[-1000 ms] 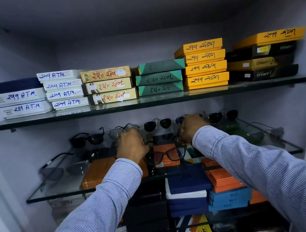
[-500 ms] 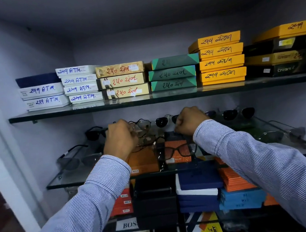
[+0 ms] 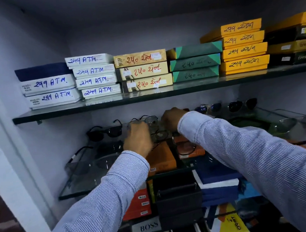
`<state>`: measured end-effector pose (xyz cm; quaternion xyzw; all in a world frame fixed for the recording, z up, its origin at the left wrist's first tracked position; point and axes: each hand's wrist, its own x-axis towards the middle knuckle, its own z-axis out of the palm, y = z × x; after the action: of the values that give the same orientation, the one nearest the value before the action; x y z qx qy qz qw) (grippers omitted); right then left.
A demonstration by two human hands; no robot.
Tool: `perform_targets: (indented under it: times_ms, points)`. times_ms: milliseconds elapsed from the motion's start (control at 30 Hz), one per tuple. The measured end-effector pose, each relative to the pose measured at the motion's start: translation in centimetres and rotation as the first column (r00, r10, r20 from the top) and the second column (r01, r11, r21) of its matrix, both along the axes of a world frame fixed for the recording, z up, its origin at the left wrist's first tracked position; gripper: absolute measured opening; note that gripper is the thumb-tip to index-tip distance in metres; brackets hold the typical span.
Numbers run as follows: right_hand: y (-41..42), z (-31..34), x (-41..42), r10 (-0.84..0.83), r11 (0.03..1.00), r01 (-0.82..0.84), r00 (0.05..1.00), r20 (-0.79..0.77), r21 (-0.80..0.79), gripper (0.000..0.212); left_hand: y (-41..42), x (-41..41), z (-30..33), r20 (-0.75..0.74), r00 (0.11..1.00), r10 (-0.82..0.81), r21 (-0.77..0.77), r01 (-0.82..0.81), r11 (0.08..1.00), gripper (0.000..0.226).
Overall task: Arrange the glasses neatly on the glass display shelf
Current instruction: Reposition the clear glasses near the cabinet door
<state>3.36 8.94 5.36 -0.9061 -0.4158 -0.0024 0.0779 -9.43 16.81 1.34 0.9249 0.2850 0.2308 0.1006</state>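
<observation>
The lower glass display shelf (image 3: 92,190) carries several pairs of glasses. Along its back stand black sunglasses (image 3: 104,132), a clear wire-rimmed pair (image 3: 145,119), blue mirrored sunglasses (image 3: 208,108) and dark sunglasses (image 3: 242,105). My left hand (image 3: 136,138) and my right hand (image 3: 172,119) are both far in at the back middle, fingers curled on a thin-framed pair (image 3: 160,135) held between them; it is blurred. A brown-lensed pair (image 3: 186,147) lies nearer the front. More glasses rest at the left end (image 3: 88,162) and right end (image 3: 284,123).
The upper glass shelf (image 3: 165,93) sits close above my hands, loaded with stacked white (image 3: 95,76), cream (image 3: 142,70), green (image 3: 194,62) and yellow boxes (image 3: 243,47). Beneath the display shelf, orange (image 3: 160,159), black (image 3: 177,197) and blue boxes (image 3: 219,188) are stacked. A white frame (image 3: 8,153) borders the left.
Both hands have pushed deeper toward the back row with the thin-framed pair between them. The view has swung left and closer.
</observation>
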Motion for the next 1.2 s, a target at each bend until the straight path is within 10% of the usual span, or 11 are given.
perform_targets:
  times_ms: [400,633,967,1200]
  points:
    - [1.5,-1.3,1.2,0.092,0.990,-0.085,0.994,0.054,-0.114,0.039,0.3,0.2,-0.3,0.146,0.989,-0.026,0.025,0.023,0.999,0.030]
    - [-0.4,0.2,1.3,0.169,0.960,-0.180,0.983,0.069,0.217,0.019,0.7,-1.9,1.8,0.326,0.944,-0.040,-0.091,0.074,0.993,0.019]
    - [-1.4,1.1,-2.1,0.377,0.908,-0.306,0.895,-0.239,0.285,0.017,0.5,-5.3,4.2,0.429,0.903,0.018,-0.056,0.006,0.998,0.015]
    - [-0.6,-0.8,-3.7,0.317,0.925,-0.261,0.931,-0.182,0.277,0.010,0.0,-6.3,4.6,0.484,0.873,0.064,-0.152,0.011,0.988,0.018]
